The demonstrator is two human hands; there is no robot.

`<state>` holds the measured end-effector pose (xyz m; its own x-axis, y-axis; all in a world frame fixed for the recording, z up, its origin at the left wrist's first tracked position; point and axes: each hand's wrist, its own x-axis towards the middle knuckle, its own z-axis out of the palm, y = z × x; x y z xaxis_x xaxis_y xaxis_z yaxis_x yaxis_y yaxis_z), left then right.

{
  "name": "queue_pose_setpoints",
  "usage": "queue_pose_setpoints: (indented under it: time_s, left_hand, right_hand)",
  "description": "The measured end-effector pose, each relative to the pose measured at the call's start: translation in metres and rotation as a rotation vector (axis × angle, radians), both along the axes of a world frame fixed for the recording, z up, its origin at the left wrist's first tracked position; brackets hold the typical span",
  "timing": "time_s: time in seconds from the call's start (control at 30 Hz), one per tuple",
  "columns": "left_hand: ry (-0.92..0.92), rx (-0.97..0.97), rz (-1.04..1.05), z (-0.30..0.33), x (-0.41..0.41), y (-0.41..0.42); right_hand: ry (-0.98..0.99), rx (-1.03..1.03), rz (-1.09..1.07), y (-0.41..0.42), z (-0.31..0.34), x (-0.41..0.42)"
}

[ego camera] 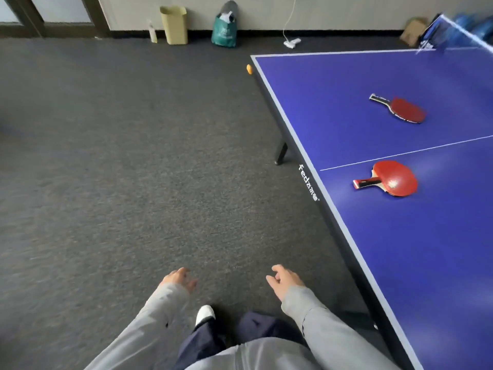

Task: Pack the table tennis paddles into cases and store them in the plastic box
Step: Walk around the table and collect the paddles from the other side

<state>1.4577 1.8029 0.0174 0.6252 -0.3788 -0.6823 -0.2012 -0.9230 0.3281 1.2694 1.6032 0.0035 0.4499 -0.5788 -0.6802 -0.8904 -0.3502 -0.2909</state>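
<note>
Two paddles, near paddle (pixel 392 178) and far paddle (pixel 401 109), lie well apart on your surface (pixel 440 263), cut off rightward; your left grip (pixel 178 279) and right grip (pixel 284 281) hang spread, holding nothing, over carpet (pixel 133 156).

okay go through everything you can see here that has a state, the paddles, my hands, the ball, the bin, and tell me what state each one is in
near paddle: flat on the table, red face up, uncased
far paddle: flat on the table, red face up, uncased
left hand: empty, fingers relaxed
right hand: empty, fingers loosely curled
orange ball: beside the table's far corner; on the floor or not, can't tell
yellow bin: upright by the wall
green bag: upright, stuffed full
</note>
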Motion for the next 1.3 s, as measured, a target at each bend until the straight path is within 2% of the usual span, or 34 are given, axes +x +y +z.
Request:
queue_pose_setpoints:
  time_s: [0.3,0.6,0.87,1.1,1.3]
  left_hand:
    - [0.026,0.026,-0.289,0.001,0.068,-0.114]
    - [-0.004,0.0,-0.434,0.003,0.118,-0.258]
    - [0.01,-0.037,-0.572,0.019,0.126,-0.372]
    - [0.028,-0.143,-0.616,0.026,0.138,-0.478]
    - [0.048,-0.251,-0.738,0.022,0.157,-0.59]
  right_hand:
    - [-0.055,0.014,-0.295,-0.059,0.006,0.04]
    - [-0.297,-0.067,-0.695,-0.187,0.008,0.067]
    - [-0.438,-0.239,-1.05,-0.279,0.012,0.044]
    - [-0.421,-0.362,-1.296,-0.339,0.007,0.034]
    - [-0.259,-0.403,-1.411,-0.376,-0.008,0.048]
